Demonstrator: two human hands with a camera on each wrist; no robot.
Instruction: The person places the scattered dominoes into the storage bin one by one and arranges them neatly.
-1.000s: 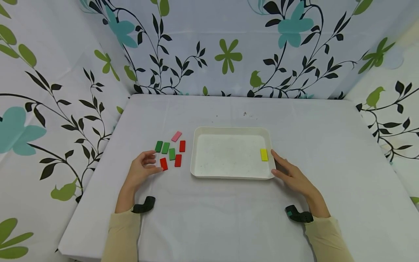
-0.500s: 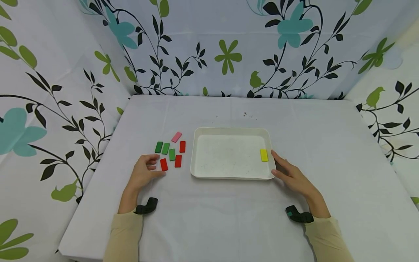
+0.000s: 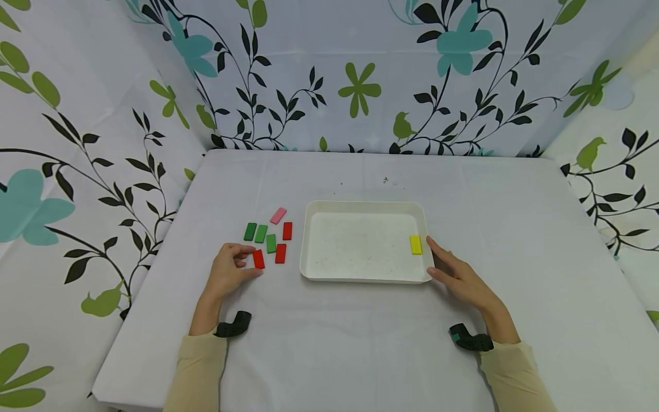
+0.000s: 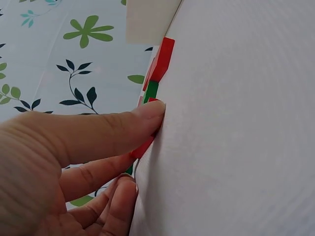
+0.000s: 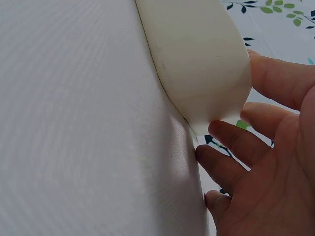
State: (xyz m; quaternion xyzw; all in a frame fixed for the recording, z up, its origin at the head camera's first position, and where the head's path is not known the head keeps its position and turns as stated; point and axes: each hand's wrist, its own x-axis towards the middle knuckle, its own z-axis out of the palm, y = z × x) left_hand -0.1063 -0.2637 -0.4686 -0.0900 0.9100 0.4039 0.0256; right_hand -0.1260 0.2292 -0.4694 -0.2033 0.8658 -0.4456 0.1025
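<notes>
My left hand (image 3: 226, 272) rests at the left edge of a cluster of small rectangular blocks, its thumb and index finger pinching a red block (image 3: 258, 259). In the left wrist view, the thumb covers much of that red block (image 4: 142, 147). Against the right end of a shallow cream tray (image 3: 365, 281) lies my right hand (image 3: 460, 278), with relaxed fingers touching the wall. The right wrist view has the thumb at the rim of the tray (image 5: 206, 64) and fingertips by its corner. A yellow block (image 3: 415, 245) lies inside the tray, near its right side.
Beside the pinched block lie two more red blocks (image 3: 280, 253), several green blocks (image 3: 261, 233) and a pink block (image 3: 278, 216). All are on a white-covered table (image 3: 350, 343), left of the tray. A patterned curtain (image 3: 309, 34) hangs behind.
The left hand has shifted slightly right and its index finger and thumb have come round the near-left red block. The right hand and the tray have stayed in place.
</notes>
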